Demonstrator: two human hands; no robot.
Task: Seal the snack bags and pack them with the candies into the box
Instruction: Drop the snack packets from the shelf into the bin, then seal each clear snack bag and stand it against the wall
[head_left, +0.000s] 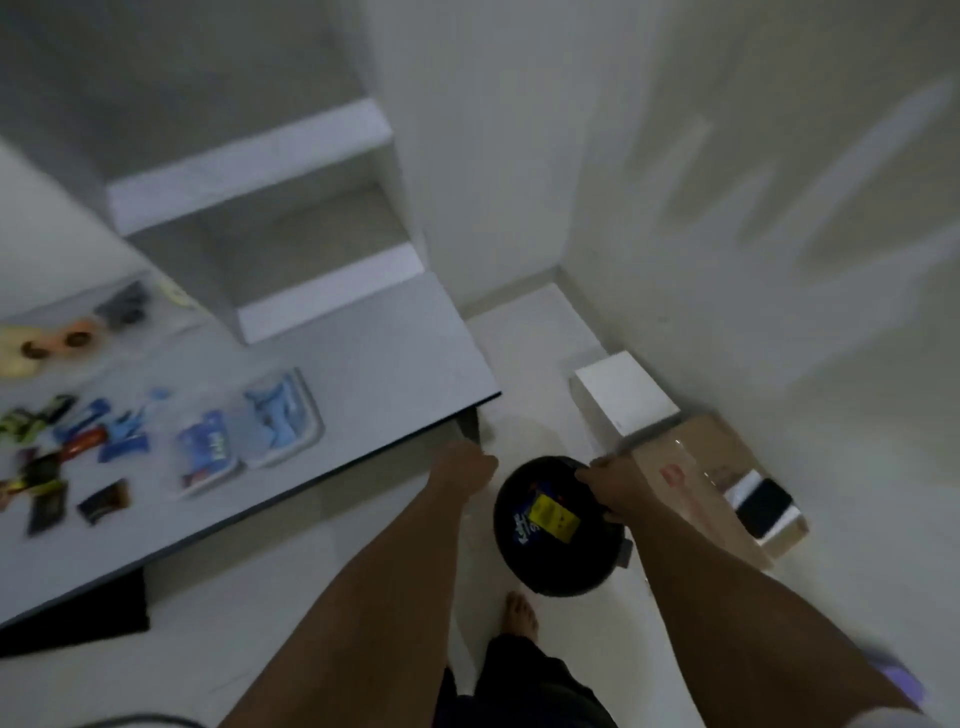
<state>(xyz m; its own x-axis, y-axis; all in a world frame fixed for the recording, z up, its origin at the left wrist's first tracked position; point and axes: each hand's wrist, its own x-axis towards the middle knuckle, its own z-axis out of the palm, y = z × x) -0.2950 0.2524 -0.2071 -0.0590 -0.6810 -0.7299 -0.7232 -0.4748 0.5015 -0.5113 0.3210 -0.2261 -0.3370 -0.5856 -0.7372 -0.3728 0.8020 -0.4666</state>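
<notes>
My right hand (608, 486) grips the rim of a round black bin (550, 566) on the floor, right of the table corner. A blue and yellow wrapper (545, 517) lies inside it. My left hand (465, 467) hangs by the table's near corner, fingers loosely curled, with nothing seen in it. On the grey table (389, 374) stands a clear plastic box (283, 421) with blue packets in it. A blue snack bag (208, 454) lies just left of the box. Several candies in blue, red, green and dark wrappers (78, 447) are scattered at the far left. The view is blurred.
A cardboard box (696, 483) and a white box (623, 392) sit on the floor against the right wall, with a dark flat device (766, 506) on the cardboard. White shelves (249, 171) rise behind the table. Tape rolls (72, 335) lie at the table's back left. My bare foot (522, 616) is below the bin.
</notes>
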